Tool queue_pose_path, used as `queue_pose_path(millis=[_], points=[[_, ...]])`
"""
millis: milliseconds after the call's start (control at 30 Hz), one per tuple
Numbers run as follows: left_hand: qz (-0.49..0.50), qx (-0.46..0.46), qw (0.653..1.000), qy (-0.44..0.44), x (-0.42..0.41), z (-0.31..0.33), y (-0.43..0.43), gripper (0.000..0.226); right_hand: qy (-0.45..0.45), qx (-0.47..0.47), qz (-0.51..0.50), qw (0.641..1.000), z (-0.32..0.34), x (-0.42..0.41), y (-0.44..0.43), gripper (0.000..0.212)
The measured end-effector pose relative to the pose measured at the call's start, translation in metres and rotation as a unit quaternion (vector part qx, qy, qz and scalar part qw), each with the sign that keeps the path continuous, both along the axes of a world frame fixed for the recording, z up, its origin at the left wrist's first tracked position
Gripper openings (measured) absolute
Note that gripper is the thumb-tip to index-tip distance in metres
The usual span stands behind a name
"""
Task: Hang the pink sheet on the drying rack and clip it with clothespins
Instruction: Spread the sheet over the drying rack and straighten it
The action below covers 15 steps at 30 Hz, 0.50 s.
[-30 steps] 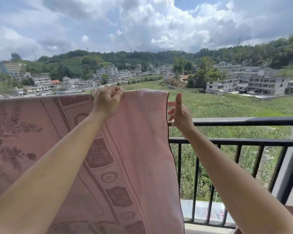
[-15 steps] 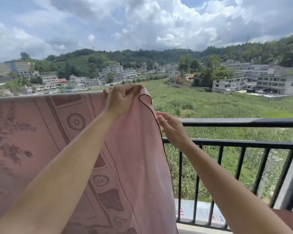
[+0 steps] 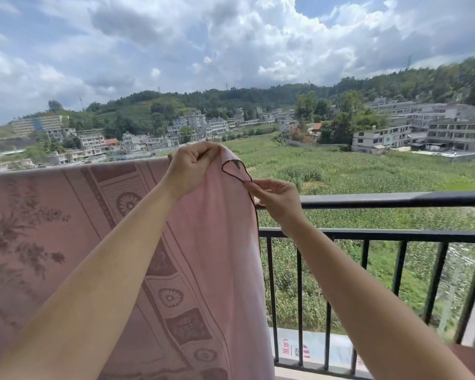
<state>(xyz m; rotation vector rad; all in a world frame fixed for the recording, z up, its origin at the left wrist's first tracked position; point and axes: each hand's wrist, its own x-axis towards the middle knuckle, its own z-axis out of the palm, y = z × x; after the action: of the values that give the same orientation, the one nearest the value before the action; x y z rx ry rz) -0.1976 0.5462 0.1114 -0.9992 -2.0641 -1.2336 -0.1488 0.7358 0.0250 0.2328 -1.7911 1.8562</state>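
Hanging over what seems a rack hidden under its top fold, the sheet (image 3: 66, 229) drapes down before the railing (image 3: 395, 200), its right end bunched. The left hand (image 3: 192, 165) grips the top edge, likely to keep the cloth up, while the right hand (image 3: 274, 196) pinches the dark hem just below the curled corner (image 3: 235, 171), apparently to pull it flat for clipping. No clothespin or basket shows.

Pink sheet, black railing

The sheet (image 3: 66, 242) is pale pink with darker rose flowers, round medallions and striped borders, edged in a dark trim; the railing (image 3: 395, 200) is black.
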Motion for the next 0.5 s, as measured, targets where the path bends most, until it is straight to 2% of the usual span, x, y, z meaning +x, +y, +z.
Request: queue_pose_path(millis=[200, 300, 333, 400, 500], points=[[-0.027, 0.013, 0.999, 0.033, 0.007, -0.002, 0.018, 0.018, 0.082, -0.054, -0.001, 0.995, 0.014, 0.026, 0.029, 0.011], [-0.024, 0.001, 0.998, 0.049, 0.006, -0.007, 0.030, 0.020, 0.098, -0.076, -0.025, 0.992, 0.003, 0.031, 0.041, 0.015], [-0.019, -0.002, 0.999, 0.048, 0.005, -0.008, 0.032, 0.024, 0.082, -0.059, -0.037, 0.994, -0.002, 0.030, 0.043, 0.019], [-0.006, -0.008, 0.999, 0.049, 0.005, -0.011, 0.032, 0.033, 0.047, 0.039, -0.083, 0.995, -0.011, 0.028, 0.042, 0.024], [0.066, -0.034, 0.994, 0.082, 0.011, -0.019, 0.020, 0.037, 0.090, 0.191, -0.177, 0.961, -0.007, 0.033, 0.031, 0.024]])
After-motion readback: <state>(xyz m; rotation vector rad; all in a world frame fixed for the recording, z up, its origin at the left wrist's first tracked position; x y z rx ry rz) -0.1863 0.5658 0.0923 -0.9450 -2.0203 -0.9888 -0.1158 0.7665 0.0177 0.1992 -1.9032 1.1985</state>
